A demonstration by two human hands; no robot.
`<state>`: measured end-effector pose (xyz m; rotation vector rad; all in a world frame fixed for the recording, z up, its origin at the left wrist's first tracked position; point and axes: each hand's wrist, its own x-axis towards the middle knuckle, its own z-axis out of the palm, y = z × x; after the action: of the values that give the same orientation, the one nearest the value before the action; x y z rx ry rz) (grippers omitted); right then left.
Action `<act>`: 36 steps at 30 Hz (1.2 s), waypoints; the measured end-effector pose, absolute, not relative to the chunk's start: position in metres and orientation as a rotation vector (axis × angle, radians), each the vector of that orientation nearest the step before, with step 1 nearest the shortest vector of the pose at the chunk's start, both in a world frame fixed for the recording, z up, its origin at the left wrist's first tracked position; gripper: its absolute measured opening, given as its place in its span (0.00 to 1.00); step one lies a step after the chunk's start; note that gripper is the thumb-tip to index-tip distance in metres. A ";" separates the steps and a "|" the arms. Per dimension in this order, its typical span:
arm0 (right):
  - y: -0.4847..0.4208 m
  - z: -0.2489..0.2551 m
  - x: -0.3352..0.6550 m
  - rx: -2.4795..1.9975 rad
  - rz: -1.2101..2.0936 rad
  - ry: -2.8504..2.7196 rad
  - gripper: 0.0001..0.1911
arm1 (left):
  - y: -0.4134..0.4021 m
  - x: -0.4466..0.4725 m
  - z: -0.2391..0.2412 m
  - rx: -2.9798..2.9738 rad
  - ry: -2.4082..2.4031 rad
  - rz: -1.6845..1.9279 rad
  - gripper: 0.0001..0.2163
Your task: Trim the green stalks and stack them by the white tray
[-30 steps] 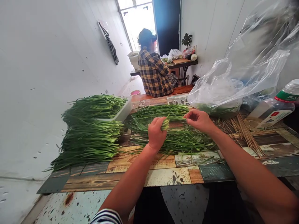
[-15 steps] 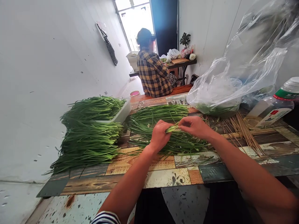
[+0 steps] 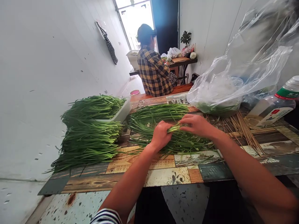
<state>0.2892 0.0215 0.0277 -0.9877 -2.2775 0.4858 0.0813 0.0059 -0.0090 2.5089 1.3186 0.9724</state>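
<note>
My left hand [image 3: 162,136] is closed round a small bunch of garlic chives [image 3: 173,128], whose pale cut ends stick out to the right. At those ends, the thumb and fingers of my right hand [image 3: 195,124] close on the stem tips. Beneath both hands lies a loose spread of garlic chives [image 3: 161,112] on the wood-patterned table [image 3: 140,163]. To the left, thick stacks of garlic chives [image 3: 93,140] lie with their stem ends facing right, some of them in a white plastic tub [image 3: 123,112].
Thin wooden skewers [image 3: 245,132] lie right of my right hand. Behind them stand a clear plastic bag [image 3: 215,93] with greens and a cut-open plastic bottle [image 3: 277,104]. Beyond the table, a person in a checked shirt [image 3: 154,73] sits at another table [image 3: 184,61].
My right hand's fingers have shifted slightly and parted a little at the stem ends. My left hand keeps its hold on the bunch. The person behind has moved slightly.
</note>
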 end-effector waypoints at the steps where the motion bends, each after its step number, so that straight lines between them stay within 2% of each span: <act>1: 0.019 0.028 0.284 -0.982 0.525 -2.259 0.09 | 0.006 0.081 -0.008 2.520 1.315 0.980 0.08; 3: 0.016 0.025 0.276 -1.052 0.680 -2.140 0.10 | 0.004 0.081 -0.006 2.543 1.307 1.029 0.07; 7: 0.025 0.008 0.274 -1.182 1.199 -1.677 0.16 | 0.000 0.080 -0.003 2.645 1.240 1.168 0.10; 9: 0.038 -0.003 0.282 -1.190 1.279 -1.481 0.17 | -0.002 0.078 -0.002 2.714 1.227 1.222 0.11; 11: 0.052 -0.010 0.295 -1.282 1.131 -1.397 0.18 | -0.002 0.077 -0.002 2.722 1.280 1.317 0.11; 15: 0.065 -0.010 0.314 -1.594 0.572 -1.443 0.19 | 0.000 0.075 -0.004 2.606 1.439 1.538 0.10; 19: 0.068 -0.008 0.309 -1.640 0.288 -1.806 0.06 | 0.002 0.075 -0.008 2.523 1.525 1.599 0.12; 24: 0.086 -0.025 0.298 -1.640 0.069 -2.143 0.12 | 0.005 0.076 -0.014 2.456 1.547 1.531 0.12; 29: 0.091 -0.030 0.296 -1.475 0.037 -2.052 0.12 | 0.005 0.078 -0.014 2.468 1.539 1.523 0.12; 36: 0.062 0.006 0.307 -0.902 0.518 -2.052 0.10 | 0.010 0.071 -0.011 2.318 1.548 1.569 0.06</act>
<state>0.3072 0.0623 0.0060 -0.9022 -2.0515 0.5180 0.0710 0.0098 -0.0113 2.3182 1.5477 1.5690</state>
